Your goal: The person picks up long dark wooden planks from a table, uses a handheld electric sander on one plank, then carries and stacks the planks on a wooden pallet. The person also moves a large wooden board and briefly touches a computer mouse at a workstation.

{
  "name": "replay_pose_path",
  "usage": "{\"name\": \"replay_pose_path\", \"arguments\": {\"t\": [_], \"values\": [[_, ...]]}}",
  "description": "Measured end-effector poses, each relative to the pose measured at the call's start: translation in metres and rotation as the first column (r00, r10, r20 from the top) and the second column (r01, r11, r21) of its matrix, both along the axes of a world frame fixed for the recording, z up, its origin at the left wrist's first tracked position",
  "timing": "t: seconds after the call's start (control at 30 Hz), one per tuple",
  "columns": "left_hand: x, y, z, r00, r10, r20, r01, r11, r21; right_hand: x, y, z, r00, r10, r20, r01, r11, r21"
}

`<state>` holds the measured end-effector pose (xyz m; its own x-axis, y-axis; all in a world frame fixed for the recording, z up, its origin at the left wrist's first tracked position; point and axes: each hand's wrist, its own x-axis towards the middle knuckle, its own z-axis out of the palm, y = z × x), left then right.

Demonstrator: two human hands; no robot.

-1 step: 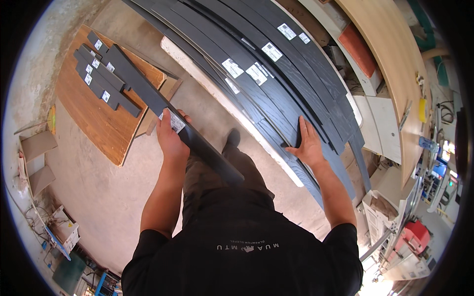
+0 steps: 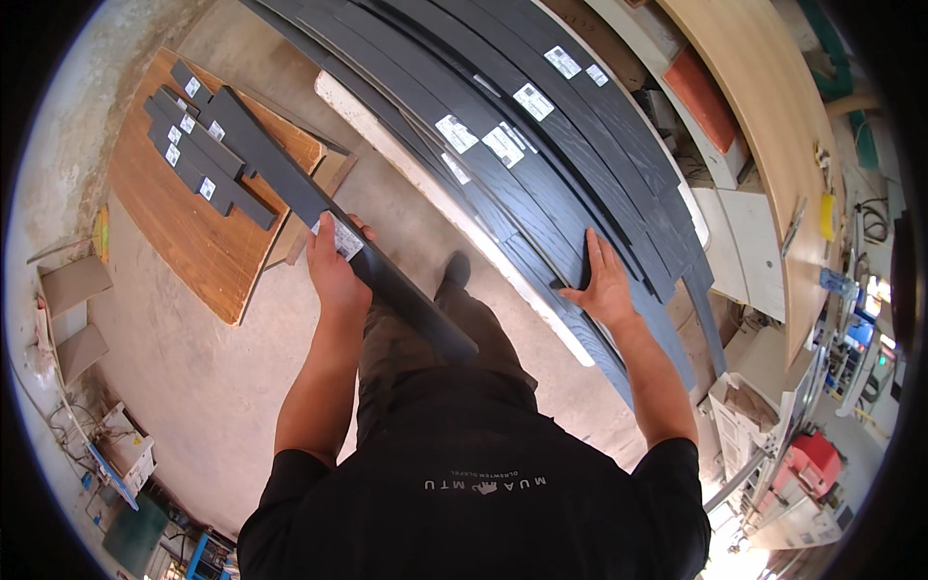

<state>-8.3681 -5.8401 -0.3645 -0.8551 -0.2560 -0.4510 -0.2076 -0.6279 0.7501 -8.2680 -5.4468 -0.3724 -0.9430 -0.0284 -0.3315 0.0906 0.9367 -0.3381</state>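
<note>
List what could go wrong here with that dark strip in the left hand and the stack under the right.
1. The left hand grips the long dark strip near one end only; its far end, over the short pieces on the wooden board, may sag or knock them.
2. The right hand presses on the stack of long dark boards; one may slide and pinch fingers.

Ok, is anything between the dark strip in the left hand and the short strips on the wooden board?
Nothing visible: the dark strip in the left hand already reaches over the wooden board, its far end by the short strips.
</note>
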Motion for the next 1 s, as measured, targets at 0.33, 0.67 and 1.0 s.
{"name": "replay_pose_path", "arguments": {"t": [0.33,0.67,1.0], "values": [[-0.008,0.002,0.004,0.999,-0.004,0.043,0.005,1.0,-0.007,-0.002,-0.002,0.003,0.999,-0.022,0.037,0.022,1.0,0.003],[-0.019,-0.071,0.016,0.993,0.11,0.034,-0.11,0.994,0.005,-0.041,-0.066,0.027,0.941,-0.063,-0.333,0.044,0.997,-0.065],[-0.049,-0.238,-0.002,0.972,0.198,0.126,-0.18,0.973,-0.145,-0.102,-0.365,0.029,0.958,0.187,-0.217,-0.274,0.822,-0.499]]}}
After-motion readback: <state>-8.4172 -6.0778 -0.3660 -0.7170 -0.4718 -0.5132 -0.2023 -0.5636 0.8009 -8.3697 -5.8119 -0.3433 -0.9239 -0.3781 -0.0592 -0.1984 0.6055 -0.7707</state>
